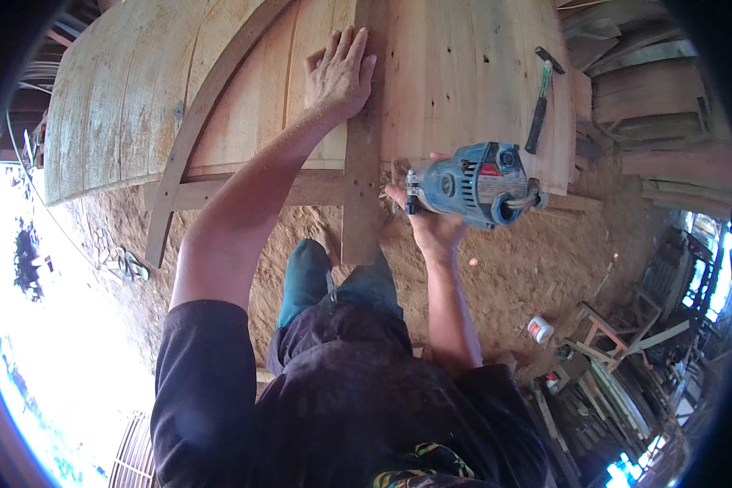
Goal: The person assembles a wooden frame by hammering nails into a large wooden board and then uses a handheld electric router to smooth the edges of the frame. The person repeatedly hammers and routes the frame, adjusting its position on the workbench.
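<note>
My left hand [339, 77] lies flat with its fingers stretched out on the pale wooden panel [439, 89]. Its thumb side rests at the edge of a darker straight wooden strip [361, 187], which runs over the panel and juts past its near edge. In my right hand [437, 232] is a blue corded trim router [472, 185], tipped on its side, its base end toward the strip. My fingers wrap round that end and are partly hidden behind the tool. A curved wooden piece [207, 106] crosses the panel left of my left arm.
A hammer [541, 98] lies on the panel's right side. Below is a sandy dirt floor [537, 252] with a white and red can [539, 328]. Stacked boards [659, 106] stand at the far right, scrap timber [618, 390] at the lower right. Sandals [126, 264] lie to the left.
</note>
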`<state>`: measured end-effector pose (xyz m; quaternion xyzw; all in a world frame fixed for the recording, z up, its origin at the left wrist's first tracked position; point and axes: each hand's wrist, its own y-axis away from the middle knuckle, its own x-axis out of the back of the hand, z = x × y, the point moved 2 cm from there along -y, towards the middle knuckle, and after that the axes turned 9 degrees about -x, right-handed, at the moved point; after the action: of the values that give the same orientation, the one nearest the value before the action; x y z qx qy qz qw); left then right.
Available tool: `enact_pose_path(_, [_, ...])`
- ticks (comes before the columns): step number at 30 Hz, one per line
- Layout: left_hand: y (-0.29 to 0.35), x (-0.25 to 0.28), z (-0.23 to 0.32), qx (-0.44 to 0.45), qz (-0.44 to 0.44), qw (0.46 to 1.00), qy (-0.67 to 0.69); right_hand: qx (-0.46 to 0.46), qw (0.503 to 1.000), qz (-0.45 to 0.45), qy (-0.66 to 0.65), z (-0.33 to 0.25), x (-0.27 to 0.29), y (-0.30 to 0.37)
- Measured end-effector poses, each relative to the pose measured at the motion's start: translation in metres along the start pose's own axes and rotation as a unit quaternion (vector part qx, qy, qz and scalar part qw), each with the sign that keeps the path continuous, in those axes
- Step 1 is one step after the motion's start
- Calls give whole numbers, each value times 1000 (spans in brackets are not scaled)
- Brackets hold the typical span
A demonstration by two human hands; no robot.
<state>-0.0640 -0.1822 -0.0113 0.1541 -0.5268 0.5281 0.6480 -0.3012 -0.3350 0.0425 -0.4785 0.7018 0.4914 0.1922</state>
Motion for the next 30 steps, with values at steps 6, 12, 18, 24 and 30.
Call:
enact_pose_path(6, [-1, 2, 5, 3, -2, 1000, 1, 228, 824, 65, 514, 17, -13, -13])
enact_pose_path(12, [-16, -7, 0, 5, 9, 1000, 3, 303, 713, 115, 622, 18, -13, -21])
enact_pose_path(18, [-25, -6, 3, 35, -25, 999, -29, 260, 732, 121, 618, 17, -28, -20])
enact_pose_path(24, [-24, -19, -2, 1, 4, 999, -44, 112, 965, -6, 238, 20, -11, -33])
enact_pose_path(30, [-23, -10, 3, 14, 6, 999, -32, 236, 775, 98, 578, 20, -19, -33])
